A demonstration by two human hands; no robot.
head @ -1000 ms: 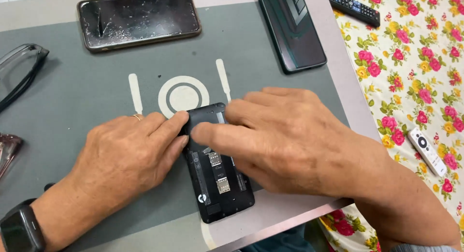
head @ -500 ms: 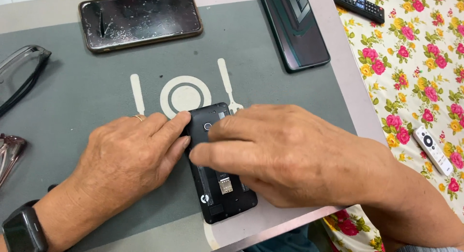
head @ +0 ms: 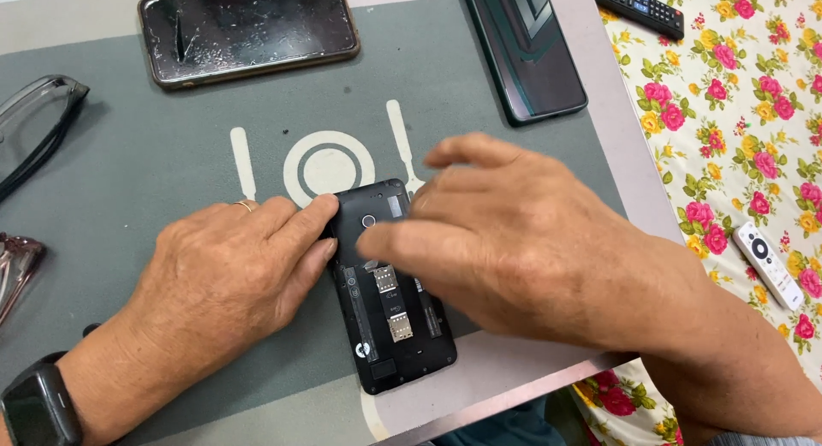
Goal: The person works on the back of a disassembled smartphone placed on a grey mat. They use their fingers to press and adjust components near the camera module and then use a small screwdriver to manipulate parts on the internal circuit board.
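Grey mat (head: 154,155) on desk | left hand (head: 227,275) steadies opened black phone (head: 390,318), frame centre | right hand (head: 514,240) hovers above, fingers spread, empty

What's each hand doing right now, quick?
Left hand: open, fingertips pressed against the opened black phone.
Right hand: open, fingers spread over that phone, gripping nothing.

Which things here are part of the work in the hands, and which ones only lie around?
In use:
- opened black phone, back cover off, card slots showing
- left hand, touching its left edge
- right hand, over its upper part
- grey mat beneath

Lying about:
- cracked phone
- dark phone
- black remote
- white remote
- glasses
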